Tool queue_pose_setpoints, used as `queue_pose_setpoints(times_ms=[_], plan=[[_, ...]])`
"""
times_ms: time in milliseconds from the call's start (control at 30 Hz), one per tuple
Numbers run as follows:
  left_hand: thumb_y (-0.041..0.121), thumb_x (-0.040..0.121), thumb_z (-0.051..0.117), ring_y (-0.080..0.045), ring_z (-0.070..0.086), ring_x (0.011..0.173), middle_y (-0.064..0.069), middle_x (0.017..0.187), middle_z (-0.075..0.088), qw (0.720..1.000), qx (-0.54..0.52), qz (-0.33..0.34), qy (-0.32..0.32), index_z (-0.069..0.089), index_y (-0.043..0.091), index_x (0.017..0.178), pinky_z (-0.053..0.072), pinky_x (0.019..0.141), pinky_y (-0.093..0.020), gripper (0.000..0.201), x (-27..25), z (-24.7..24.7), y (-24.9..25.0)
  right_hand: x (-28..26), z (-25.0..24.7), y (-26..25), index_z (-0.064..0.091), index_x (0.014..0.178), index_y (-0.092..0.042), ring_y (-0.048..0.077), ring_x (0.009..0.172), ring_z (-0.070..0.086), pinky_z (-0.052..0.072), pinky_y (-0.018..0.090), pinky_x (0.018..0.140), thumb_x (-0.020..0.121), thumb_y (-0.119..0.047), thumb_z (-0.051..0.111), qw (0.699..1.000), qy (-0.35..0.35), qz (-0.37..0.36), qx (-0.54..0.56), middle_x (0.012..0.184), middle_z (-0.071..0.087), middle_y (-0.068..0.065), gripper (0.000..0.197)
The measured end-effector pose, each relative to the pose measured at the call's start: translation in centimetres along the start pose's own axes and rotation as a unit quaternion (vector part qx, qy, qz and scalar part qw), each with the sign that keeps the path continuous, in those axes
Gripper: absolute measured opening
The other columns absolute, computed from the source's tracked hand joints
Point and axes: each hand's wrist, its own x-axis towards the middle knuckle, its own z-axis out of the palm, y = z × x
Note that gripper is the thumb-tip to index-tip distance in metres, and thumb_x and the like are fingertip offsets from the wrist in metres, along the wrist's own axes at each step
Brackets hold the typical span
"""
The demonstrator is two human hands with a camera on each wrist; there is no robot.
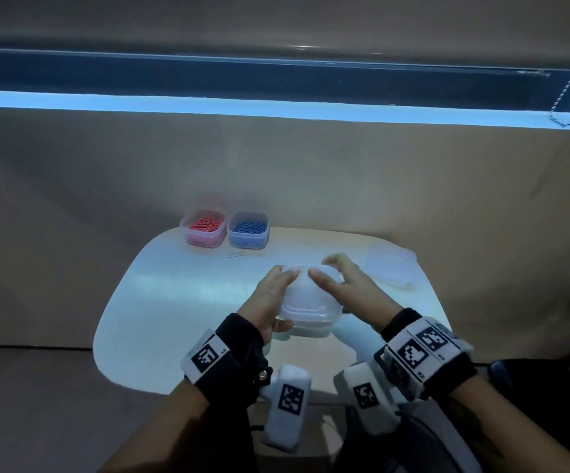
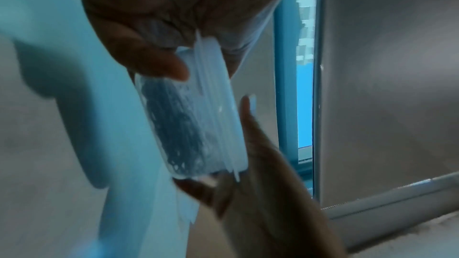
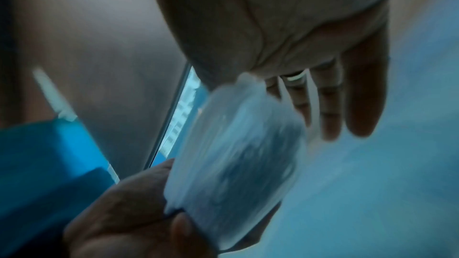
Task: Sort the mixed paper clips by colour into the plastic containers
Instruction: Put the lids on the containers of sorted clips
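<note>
A clear lidded plastic container (image 1: 306, 302) stands in the middle of the white table (image 1: 160, 302). My left hand (image 1: 266, 298) grips its left side, thumb on the near wall and fingers round the far edge. My right hand (image 1: 348, 285) lies over the lid with straight fingers, some of them lifted. In the left wrist view the container (image 2: 193, 125) holds a blurred mass of clips of unclear colour. In the right wrist view my right hand's fingers (image 3: 330, 105) are straight beside the container (image 3: 236, 164). Open tubs of red clips (image 1: 203, 228) and blue clips (image 1: 247, 230) stand at the back left.
One pale loose clip (image 1: 235, 255) lies just in front of the blue tub. Clear lids (image 1: 391, 268) are stacked at the table's right edge. A beige wall rises behind the table, and the table's near edge sits below my wrists.
</note>
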Motion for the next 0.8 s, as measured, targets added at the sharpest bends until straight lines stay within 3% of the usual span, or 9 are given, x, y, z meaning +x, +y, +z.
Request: queue_pose_setpoints(times_ms=[67,133,233,300,400,533,667,733,800], plan=[[0.041,0.095,0.042,-0.011,0.05,0.074,0.004,0.091,0.052,1.0,0.024,0.0,0.01,0.048,0.027,0.09,0.036,0.045,-0.018,0.016,0.4,-0.6,0.7,0.0,-0.7,-1.3,0.025,0.143,-0.022,0.016,0.136,0.027,0.025,0.028,0.11,0.082,-0.044,0.061,0.986,-0.078,-0.066,-0.133,0.147,0.025,0.001,0.074],[0.046,0.095,0.04,-0.012,0.053,0.083,0.004,0.106,0.054,1.0,0.024,0.0,0.016,0.05,0.031,0.102,0.038,0.05,-0.02,0.019,1.0,-1.0,1.8,0.8,-0.7,-2.7,0.014,0.148,-0.023,0.018,0.141,0.016,0.018,0.028,0.113,0.077,-0.044,0.068,0.952,-0.117,-0.112,-0.258,0.153,0.016,0.003,0.092],[0.061,0.093,0.03,-0.017,0.06,0.085,-0.004,0.123,0.054,0.999,0.027,-0.02,0.03,0.044,0.027,0.129,0.048,0.056,-0.024,0.052,1.9,-1.7,3.3,4.8,-0.9,-4.2,0.024,0.146,-0.022,0.021,0.124,0.038,0.031,0.024,0.102,0.072,-0.037,0.075,0.936,-0.09,-0.111,-0.322,0.135,0.034,0.008,0.091],[0.06,0.094,0.027,-0.022,0.056,0.097,-0.008,0.133,0.045,0.995,0.083,-0.034,0.042,0.035,0.023,0.138,0.05,0.07,-0.03,0.059,2.2,-2.4,4.1,8.3,-1.0,-4.3,0.026,0.144,-0.018,0.027,0.123,0.042,0.038,0.031,0.101,0.069,-0.03,0.078,0.935,-0.067,-0.059,-0.345,0.134,0.035,0.012,0.092],[0.046,0.098,0.034,-0.021,0.052,0.101,-0.007,0.126,0.049,0.987,0.152,-0.04,0.034,0.041,0.016,0.133,0.04,0.082,-0.032,0.047,1.8,-3.5,4.4,12.4,-1.1,-3.5,0.026,0.141,-0.014,0.034,0.124,0.041,0.042,0.041,0.1,0.067,-0.024,0.076,0.93,-0.041,-0.01,-0.364,0.136,0.033,0.016,0.089],[0.041,0.097,0.039,-0.012,0.057,0.084,0.002,0.1,0.062,0.987,0.143,-0.073,0.004,0.055,0.02,0.11,0.038,0.07,-0.026,0.029,1.0,-4.4,4.3,14.8,-1.4,-3.1,0.017,0.146,-0.018,0.033,0.13,0.037,0.038,0.042,0.105,0.076,-0.025,0.071,0.928,-0.073,0.029,-0.365,0.147,0.025,0.014,0.088],[0.032,0.097,0.045,-0.012,0.054,0.08,-0.002,0.104,0.058,0.985,0.168,-0.014,0.026,0.054,0.018,0.104,0.035,0.064,-0.023,0.018,1.8,-4.1,4.8,14.9,-1.0,-2.9,0.011,0.148,-0.023,0.035,0.134,0.033,0.035,0.045,0.107,0.084,-0.039,0.061,0.884,-0.091,0.028,-0.458,0.15,0.021,0.014,0.083],[0.027,0.095,0.051,-0.02,0.056,0.091,-0.008,0.113,0.056,0.953,0.296,0.037,0.061,0.053,0.013,0.116,0.042,0.069,-0.026,0.025,3.6,-4.1,5.6,14.0,-1.4,-2.9,0.016,0.146,-0.019,0.036,0.132,0.035,0.036,0.045,0.105,0.084,-0.036,0.062,0.893,-0.051,0.005,-0.446,0.149,0.022,0.016,0.079],[0.025,0.093,0.053,-0.028,0.053,0.11,-0.014,0.125,0.05,0.857,0.501,0.059,0.101,0.048,0.012,0.126,0.043,0.089,-0.033,0.036,5.9,-4.1,6.3,12.3,-3.0,-3.0,0.022,0.145,-0.014,0.033,0.133,0.035,0.036,0.041,0.105,0.087,-0.03,0.06,0.906,0.01,-0.012,-0.422,0.149,0.028,0.015,0.071]])
